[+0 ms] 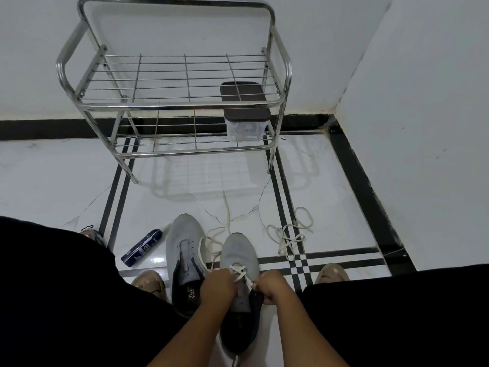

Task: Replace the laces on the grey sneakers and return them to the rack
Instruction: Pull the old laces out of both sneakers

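two grey sneakers sit side by side on the white tiled floor (pixel 344 207) between the person's knees, toes pointing toward the rack; the left sneaker (pixel 185 250) has no lace in its eyelets, its tongue lying open; the right sneaker (pixel 239 255) has a white lace (pixel 239 271) crossed through its upper eyelets; the left hand (pixel 215 288) is curled at the left edge of that shoe's opening, fingers closed on the lace or the collar, which of the two i cannot tell; the right hand (pixel 272 286) is closed in a fist at the right edge, pinching the lace end and the dark collar together; a loose cream lace (pixel 219 234) trails from between the two shoes out across the floor; a second loose lace (pixel 289 235) lies tangled in loops to the right, well apart from the shoes; a dark blue tube-like pack (pixel 143 247) lies on the floor just left of the left sneaker; the steel rack (pixel 182 104) stands against the wall beyond, its top shelf bare wire; a clear box with a dark lid (pixel 244 112) sits on the right end of its lower shelf.
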`<state>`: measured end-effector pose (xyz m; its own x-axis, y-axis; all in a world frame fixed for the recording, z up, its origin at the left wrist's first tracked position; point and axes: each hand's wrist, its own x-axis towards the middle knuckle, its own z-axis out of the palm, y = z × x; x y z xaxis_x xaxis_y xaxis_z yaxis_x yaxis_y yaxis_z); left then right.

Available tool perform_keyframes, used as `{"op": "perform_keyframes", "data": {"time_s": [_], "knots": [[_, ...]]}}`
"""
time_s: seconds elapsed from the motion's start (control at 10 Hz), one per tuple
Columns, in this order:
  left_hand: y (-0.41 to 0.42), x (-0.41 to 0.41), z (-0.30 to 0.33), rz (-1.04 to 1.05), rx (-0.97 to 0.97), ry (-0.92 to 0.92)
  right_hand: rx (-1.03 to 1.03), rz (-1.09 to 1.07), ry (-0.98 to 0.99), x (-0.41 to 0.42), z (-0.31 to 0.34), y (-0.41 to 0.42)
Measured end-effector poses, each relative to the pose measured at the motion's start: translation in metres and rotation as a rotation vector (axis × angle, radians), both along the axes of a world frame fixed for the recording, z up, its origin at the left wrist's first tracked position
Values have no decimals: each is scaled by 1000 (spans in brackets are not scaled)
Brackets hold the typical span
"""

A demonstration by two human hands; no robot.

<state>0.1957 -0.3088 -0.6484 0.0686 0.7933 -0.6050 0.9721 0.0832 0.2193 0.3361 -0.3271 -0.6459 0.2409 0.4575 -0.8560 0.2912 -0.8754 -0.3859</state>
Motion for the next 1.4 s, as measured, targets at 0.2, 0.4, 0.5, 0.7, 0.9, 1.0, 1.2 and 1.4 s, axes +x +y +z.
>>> {"op": "perform_keyframes", "data": {"time_s": [0.2,0.4,0.5,0.7,0.9,1.0,1.2,1.4], "knots": [[12,-23,-8,204,-127,-240,38,357,-391,-10,11,4],[11,-27,-13,242,-127,-295,344,723,-413,-41,-4,5],[9,-29,-14,268,-108,-273,243,438,-230,-39,-21,-1],[12,-28,-18,276,-115,-244,184,-341,-145,1,-2,17],[13,-29,-25,288,-157,-294,243,616,-381,-37,-8,12],[12,-30,-22,302,-163,-293,219,438,-392,-39,-15,9],[12,-30,-24,293,-166,-284,434,-1481,356,25,35,43],[12,-28,-20,255,-167,-270,308,362,-284,-24,9,22]]}}
